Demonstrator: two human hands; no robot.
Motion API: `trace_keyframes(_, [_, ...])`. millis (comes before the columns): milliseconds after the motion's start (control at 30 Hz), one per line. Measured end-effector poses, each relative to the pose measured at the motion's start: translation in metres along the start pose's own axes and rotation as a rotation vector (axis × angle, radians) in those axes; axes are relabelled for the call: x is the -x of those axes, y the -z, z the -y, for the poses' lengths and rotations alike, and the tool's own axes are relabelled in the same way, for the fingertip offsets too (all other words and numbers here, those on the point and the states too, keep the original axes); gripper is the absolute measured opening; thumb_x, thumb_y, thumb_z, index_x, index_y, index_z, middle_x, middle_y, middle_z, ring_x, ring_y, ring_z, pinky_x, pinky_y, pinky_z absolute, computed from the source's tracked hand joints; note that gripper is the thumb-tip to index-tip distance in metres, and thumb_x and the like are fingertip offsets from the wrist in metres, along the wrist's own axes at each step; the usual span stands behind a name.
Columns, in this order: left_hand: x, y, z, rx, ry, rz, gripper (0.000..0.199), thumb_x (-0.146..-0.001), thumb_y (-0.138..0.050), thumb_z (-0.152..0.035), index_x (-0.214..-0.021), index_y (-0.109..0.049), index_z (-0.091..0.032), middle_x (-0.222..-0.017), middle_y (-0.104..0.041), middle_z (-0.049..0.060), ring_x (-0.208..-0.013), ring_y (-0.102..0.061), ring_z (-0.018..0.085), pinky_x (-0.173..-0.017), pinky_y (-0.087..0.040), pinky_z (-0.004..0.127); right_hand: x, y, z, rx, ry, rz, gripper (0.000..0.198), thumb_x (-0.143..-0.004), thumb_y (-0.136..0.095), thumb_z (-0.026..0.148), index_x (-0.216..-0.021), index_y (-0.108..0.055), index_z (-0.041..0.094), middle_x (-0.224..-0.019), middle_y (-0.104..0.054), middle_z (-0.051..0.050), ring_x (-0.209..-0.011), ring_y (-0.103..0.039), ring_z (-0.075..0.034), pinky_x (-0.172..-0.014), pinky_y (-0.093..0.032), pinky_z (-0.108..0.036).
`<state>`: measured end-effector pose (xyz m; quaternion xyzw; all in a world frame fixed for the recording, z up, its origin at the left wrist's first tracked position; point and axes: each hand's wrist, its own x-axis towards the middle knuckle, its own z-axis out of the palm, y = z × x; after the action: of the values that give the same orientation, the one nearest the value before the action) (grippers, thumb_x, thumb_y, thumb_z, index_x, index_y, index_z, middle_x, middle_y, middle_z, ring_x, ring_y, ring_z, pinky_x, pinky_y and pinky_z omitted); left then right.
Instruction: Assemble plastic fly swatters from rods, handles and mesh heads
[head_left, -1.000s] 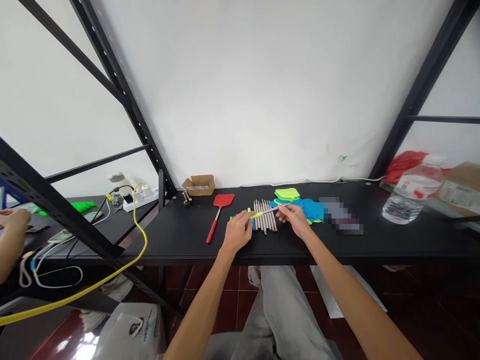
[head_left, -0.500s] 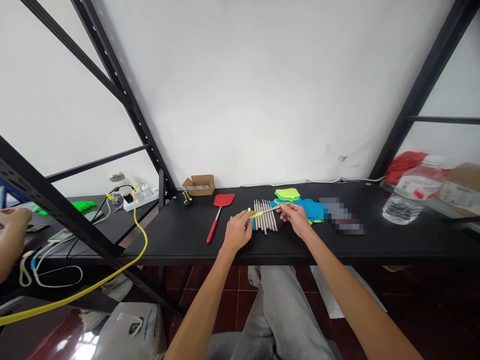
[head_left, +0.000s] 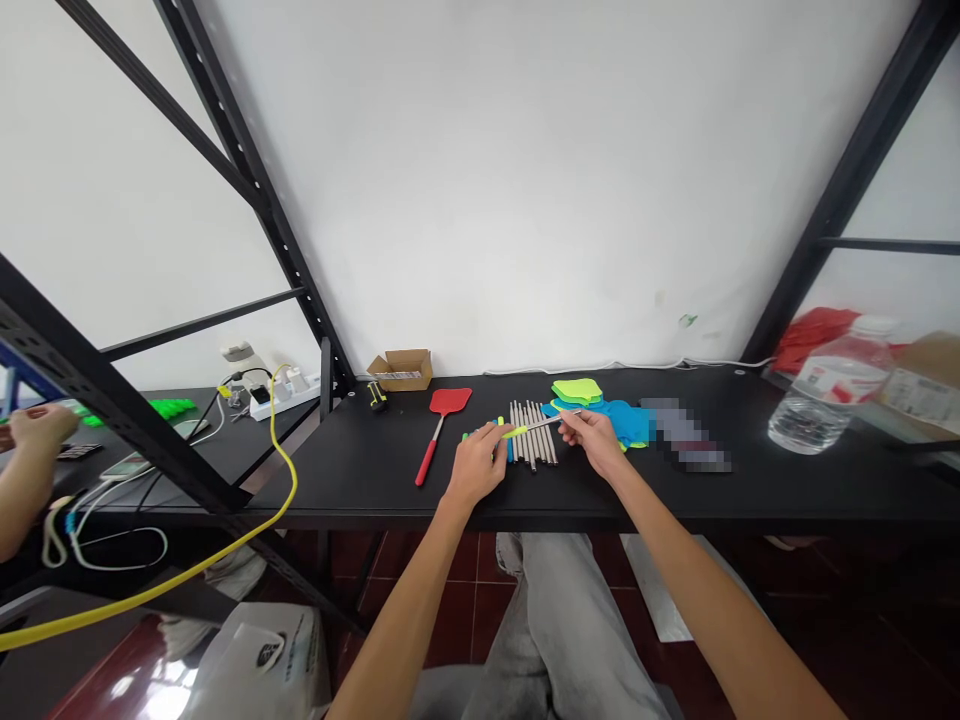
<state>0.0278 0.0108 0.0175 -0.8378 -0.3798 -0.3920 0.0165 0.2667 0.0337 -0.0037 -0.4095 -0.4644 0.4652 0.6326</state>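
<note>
Between my two hands a fly swatter handle with a yellow-green grip [head_left: 515, 432] and a thin metal rod lies slantwise above the table. My left hand [head_left: 480, 462] is closed round its grip. The fingers of my right hand [head_left: 594, 442] pinch the rod near its far end. Beneath it, several metal rods [head_left: 534, 446] lie side by side, their coloured grips mostly covered by my left hand. Beyond my right hand are a stack of yellow-green swatter heads [head_left: 577, 388] and blue swatter heads [head_left: 626, 420]. A red fly swatter [head_left: 439, 430] rests to the left.
Behind stand a small open cardboard box [head_left: 405, 370] and a yellow-black tape measure [head_left: 376, 397]. A large water bottle [head_left: 825, 390] is at the right. A yellow cable [head_left: 289, 480] hangs at the left, where another person's hand [head_left: 41, 430] shows. Black shelf posts [head_left: 281, 240] frame the table.
Both hands keep their hold on the swatter handle, almost unmoved. The view has shifted very slightly.
</note>
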Motion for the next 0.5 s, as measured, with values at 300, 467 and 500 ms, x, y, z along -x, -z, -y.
trace_keyframes(300, [0.0001,-0.0004,0.0006,0.040,-0.030,-0.008,0.031,-0.095,-0.043,-0.015,-0.120,-0.062,-0.022,-0.107,-0.066,0.007,-0.094,-0.064,0.018,-0.081,-0.050,0.029,-0.0018,0.0025,-0.0031,0.035,0.000,-0.003,0.041,-0.070,-0.078,0.053,-0.058,-0.064,0.018,-0.059,-0.061,-0.002,-0.053,-0.054,-0.011,-0.051,-0.041,-0.026])
trace_keyframes(467, [0.0007,-0.0003,0.0009,0.026,-0.048,-0.011,0.031,-0.094,-0.045,-0.015,-0.119,-0.062,-0.022,-0.110,-0.066,0.007,-0.103,-0.063,0.020,-0.088,-0.050,0.031,-0.0007,0.0017,-0.0018,0.050,0.012,0.007,0.039,-0.070,-0.078,0.054,-0.061,-0.066,0.018,-0.055,-0.058,-0.001,-0.051,-0.052,-0.012,-0.051,-0.040,-0.027])
trace_keyframes(500, [0.0007,-0.0002,0.0006,0.017,-0.047,-0.011,0.030,-0.094,-0.046,-0.016,-0.119,-0.062,-0.022,-0.110,-0.066,0.007,-0.103,-0.063,0.020,-0.088,-0.050,0.031,-0.0004,0.0014,-0.0016,0.052,0.012,0.011,0.039,-0.070,-0.078,0.054,-0.063,-0.067,0.018,-0.054,-0.058,-0.001,-0.051,-0.052,-0.012,-0.051,-0.040,-0.027])
